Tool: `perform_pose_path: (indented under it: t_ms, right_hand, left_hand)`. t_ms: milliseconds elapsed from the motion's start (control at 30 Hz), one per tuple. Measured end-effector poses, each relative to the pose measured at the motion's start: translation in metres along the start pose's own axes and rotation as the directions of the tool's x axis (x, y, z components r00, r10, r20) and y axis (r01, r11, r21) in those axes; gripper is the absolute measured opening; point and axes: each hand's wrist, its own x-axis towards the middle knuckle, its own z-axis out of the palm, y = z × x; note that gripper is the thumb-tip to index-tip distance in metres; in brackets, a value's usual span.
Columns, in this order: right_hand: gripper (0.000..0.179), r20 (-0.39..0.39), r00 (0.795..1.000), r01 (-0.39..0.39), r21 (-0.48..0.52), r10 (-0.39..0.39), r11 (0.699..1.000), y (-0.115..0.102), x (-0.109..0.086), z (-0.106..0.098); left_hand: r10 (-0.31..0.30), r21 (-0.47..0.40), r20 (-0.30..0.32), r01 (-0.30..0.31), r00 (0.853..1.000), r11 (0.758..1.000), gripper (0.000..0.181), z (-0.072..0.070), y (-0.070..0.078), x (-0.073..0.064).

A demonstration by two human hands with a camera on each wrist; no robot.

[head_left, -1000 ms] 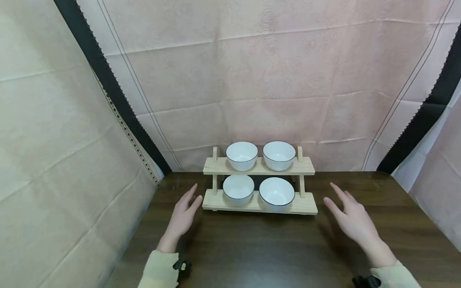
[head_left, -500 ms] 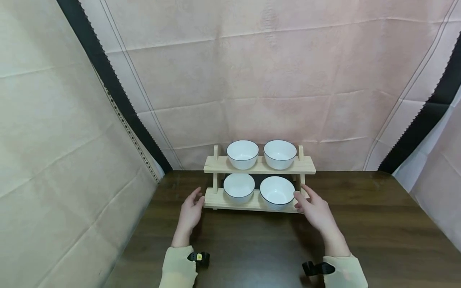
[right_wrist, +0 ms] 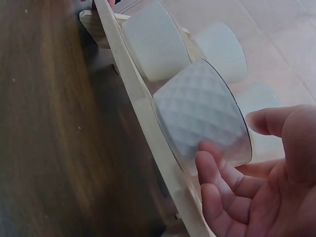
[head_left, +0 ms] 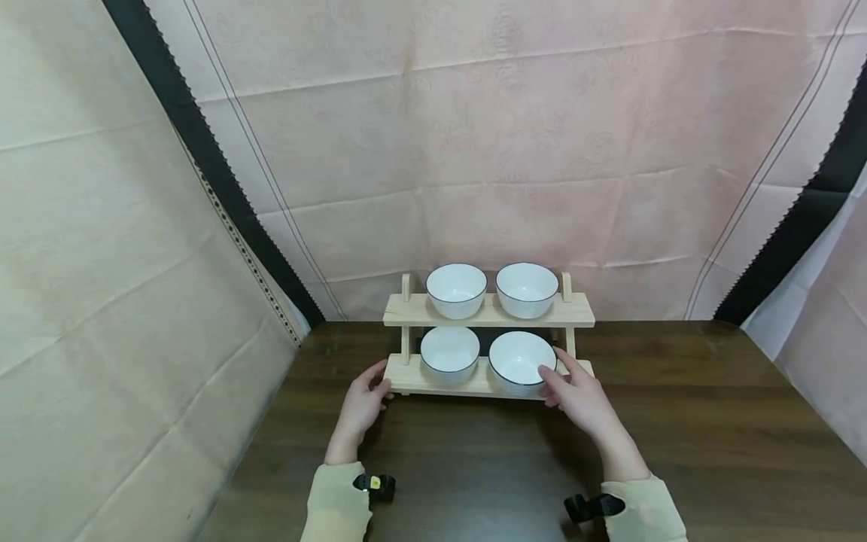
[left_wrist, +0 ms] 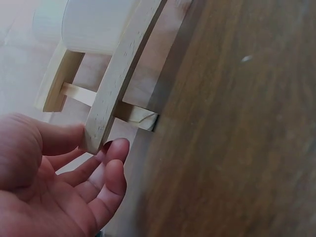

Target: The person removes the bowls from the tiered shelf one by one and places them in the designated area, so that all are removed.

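Observation:
A two-tier pale wooden rack (head_left: 408,374) stands on the brown table, with two white, dark-rimmed bowls on each tier. My left hand (head_left: 362,405) pinches the left end of its lower shelf (left_wrist: 111,94), thumb above and fingers curled below. At the rack's right side, my right hand (head_left: 581,400) holds the lower right bowl (head_left: 520,357). Its thumb lies at the rim, and its fingers curl along the bowl's diamond-textured wall (right_wrist: 200,106). Beside that bowl sits the lower left bowl (head_left: 450,349).
Above are the upper left bowl (head_left: 457,287) and upper right bowl (head_left: 527,287). A pale cloth wall (head_left: 515,150) rises close behind the rack, and another cloth wall (head_left: 135,316) bounds the left. The dark wood table (head_left: 467,467) extends in front.
My right hand has moved left from beside the rack to the lower right bowl and taken hold of it. My left hand has moved in and gripped the lower shelf's left end.

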Motion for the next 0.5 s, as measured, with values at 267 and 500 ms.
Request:
perform_pose_path:
  t_ms: [267,500]
  right_hand:
    - [0.070,0.008,1.000,-0.005,0.054,0.005,0.999,0.0023,0.0007,0.0037]
    - [0.068,0.008,1.000,-0.014,0.063,0.014,0.998,0.0026,0.0008,0.0037]
  left_hand:
    - [-0.026,-0.048,0.025,0.027,0.999,0.998,0.043,0.0013,-0.0007,-0.0001]
    - [-0.026,-0.053,0.032,0.027,0.999,0.998,0.042,0.0017,-0.0042,0.0023]
